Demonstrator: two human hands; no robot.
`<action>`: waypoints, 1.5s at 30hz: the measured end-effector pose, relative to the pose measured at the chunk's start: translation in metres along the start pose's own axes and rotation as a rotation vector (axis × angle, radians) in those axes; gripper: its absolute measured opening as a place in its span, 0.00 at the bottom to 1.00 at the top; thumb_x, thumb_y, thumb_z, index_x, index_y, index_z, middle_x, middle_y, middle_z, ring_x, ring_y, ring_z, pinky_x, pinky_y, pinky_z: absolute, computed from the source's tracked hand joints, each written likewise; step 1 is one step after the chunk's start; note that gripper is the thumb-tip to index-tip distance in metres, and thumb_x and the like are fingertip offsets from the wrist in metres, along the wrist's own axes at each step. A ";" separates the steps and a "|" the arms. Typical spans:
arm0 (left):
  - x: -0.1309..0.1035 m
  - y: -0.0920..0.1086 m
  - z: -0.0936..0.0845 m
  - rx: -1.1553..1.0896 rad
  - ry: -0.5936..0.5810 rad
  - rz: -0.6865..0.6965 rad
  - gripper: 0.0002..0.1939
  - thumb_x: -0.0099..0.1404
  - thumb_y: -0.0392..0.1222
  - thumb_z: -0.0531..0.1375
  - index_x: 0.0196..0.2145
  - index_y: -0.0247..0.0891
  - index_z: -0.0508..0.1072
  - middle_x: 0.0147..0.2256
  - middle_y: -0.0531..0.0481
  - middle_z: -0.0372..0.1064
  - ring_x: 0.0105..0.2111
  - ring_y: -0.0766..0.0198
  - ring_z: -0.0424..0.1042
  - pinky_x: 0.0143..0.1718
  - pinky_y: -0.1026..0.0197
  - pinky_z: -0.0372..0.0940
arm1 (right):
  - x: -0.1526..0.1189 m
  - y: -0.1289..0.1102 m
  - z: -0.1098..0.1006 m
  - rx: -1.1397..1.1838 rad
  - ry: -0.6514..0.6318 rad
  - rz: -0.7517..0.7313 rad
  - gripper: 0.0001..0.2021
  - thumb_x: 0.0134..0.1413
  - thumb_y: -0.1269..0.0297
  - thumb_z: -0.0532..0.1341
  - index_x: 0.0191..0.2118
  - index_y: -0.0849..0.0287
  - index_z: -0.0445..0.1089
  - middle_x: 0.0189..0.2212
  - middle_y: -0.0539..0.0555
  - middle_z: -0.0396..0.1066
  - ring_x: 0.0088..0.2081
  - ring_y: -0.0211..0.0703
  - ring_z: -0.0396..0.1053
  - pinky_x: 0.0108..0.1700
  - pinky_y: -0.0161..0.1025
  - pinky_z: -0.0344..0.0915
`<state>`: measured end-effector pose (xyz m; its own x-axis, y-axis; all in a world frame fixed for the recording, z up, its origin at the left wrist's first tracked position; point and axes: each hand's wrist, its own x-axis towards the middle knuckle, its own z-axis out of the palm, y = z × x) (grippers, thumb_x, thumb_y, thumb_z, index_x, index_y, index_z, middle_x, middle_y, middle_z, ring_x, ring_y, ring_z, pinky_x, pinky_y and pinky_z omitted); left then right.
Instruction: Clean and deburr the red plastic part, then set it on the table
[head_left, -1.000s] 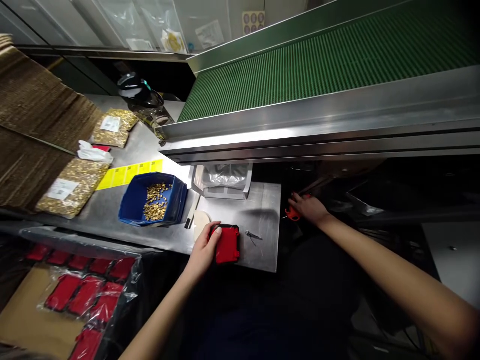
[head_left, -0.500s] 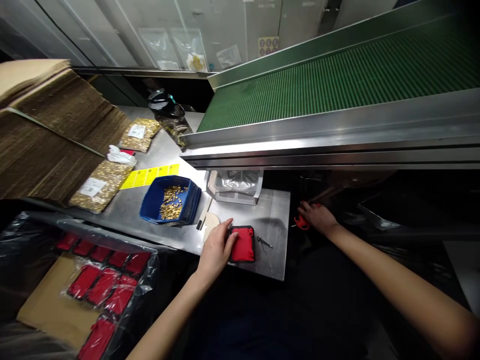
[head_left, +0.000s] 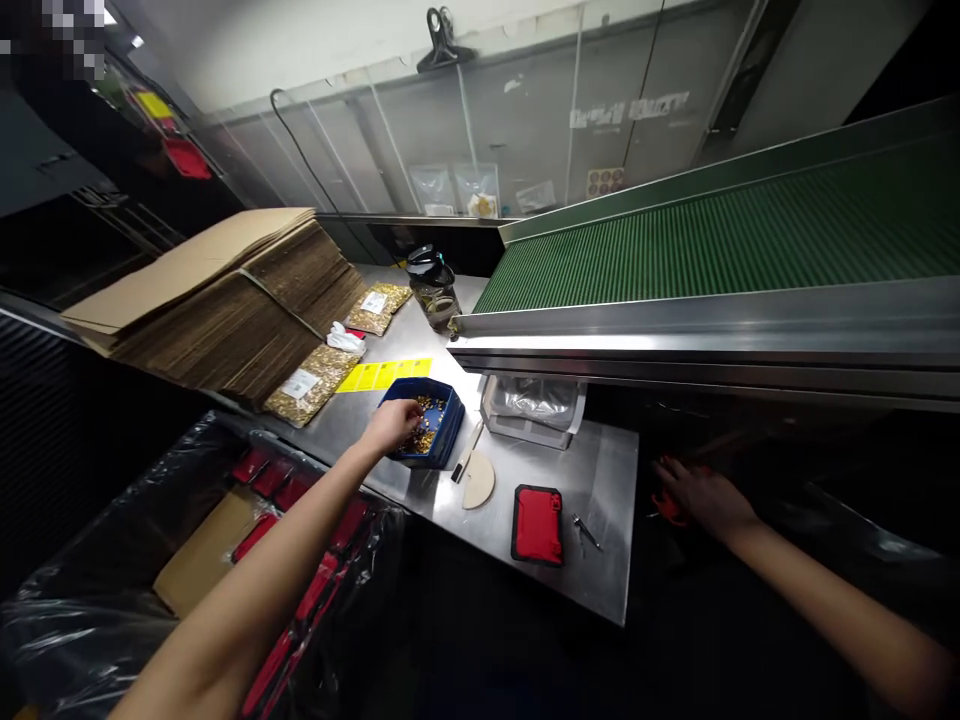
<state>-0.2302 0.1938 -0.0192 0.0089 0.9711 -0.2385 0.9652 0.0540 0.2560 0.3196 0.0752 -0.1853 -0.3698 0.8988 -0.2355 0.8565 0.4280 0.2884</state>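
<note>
My left hand [head_left: 391, 424] reaches into a blue bin [head_left: 442, 452] of small gold parts [head_left: 429, 432], fingers curled down onto them. A red case [head_left: 538, 525] lies flat near the front edge of the steel table [head_left: 607, 560], with small metal tweezers [head_left: 586, 531] just right of it and a beige half-round piece [head_left: 478, 480] to its left. My right hand [head_left: 701, 496] rests off the table's right side in the dark, on a red-handled object [head_left: 664, 503]; whether the hand grips it is unclear.
A green conveyor [head_left: 712, 240] with a steel rail overhangs the table's back. Stacked cardboard [head_left: 217, 300], bags of gold parts [head_left: 304, 382], yellow labels [head_left: 384, 374], a jar [head_left: 435, 288] and a clear-bag tray [head_left: 534, 408] sit behind. A box of red cases [head_left: 259, 470] stands lower left.
My left hand let go of the red case and moved back-left into the blue bin. The view tilted up and back. My right hand stayed by the red-handled object.
</note>
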 end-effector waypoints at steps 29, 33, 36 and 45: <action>-0.182 0.141 0.023 -1.581 -0.735 -0.005 0.14 0.53 0.41 0.76 0.29 0.35 0.75 0.26 0.53 0.69 0.25 0.72 0.65 0.27 0.71 0.60 | -0.080 -0.135 -0.282 1.701 0.328 -0.050 0.16 0.65 0.70 0.64 0.55 0.47 0.74 0.44 0.49 0.72 0.41 0.36 0.72 0.45 0.32 0.69; -0.194 0.157 0.029 -1.640 -0.815 -0.042 0.15 0.52 0.40 0.77 0.30 0.35 0.75 0.26 0.54 0.68 0.25 0.72 0.66 0.26 0.72 0.61 | -0.082 -0.125 -0.285 1.644 0.279 -0.194 0.18 0.66 0.71 0.63 0.57 0.47 0.74 0.44 0.50 0.71 0.42 0.35 0.72 0.43 0.31 0.68; -0.194 0.161 0.028 -1.638 -0.887 -0.007 0.17 0.53 0.39 0.77 0.34 0.35 0.74 0.27 0.53 0.70 0.25 0.73 0.66 0.26 0.72 0.61 | -0.087 -0.123 -0.283 1.579 0.307 -0.230 0.14 0.69 0.69 0.61 0.55 0.51 0.77 0.44 0.53 0.72 0.42 0.37 0.72 0.43 0.32 0.68; -0.198 0.168 0.031 -1.492 -1.013 0.111 0.32 0.58 0.34 0.74 0.57 0.43 0.69 0.31 0.54 0.73 0.29 0.72 0.69 0.32 0.71 0.61 | -0.104 -0.122 -0.276 1.722 0.243 -0.112 0.07 0.63 0.69 0.68 0.44 0.53 0.83 0.38 0.50 0.75 0.38 0.35 0.74 0.41 0.30 0.68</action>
<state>-0.0621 0.0033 0.0424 0.7410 0.5116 -0.4350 -0.0681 0.7017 0.7092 0.1543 -0.0442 0.0601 -0.3520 0.9360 -0.0046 0.1365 0.0465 -0.9895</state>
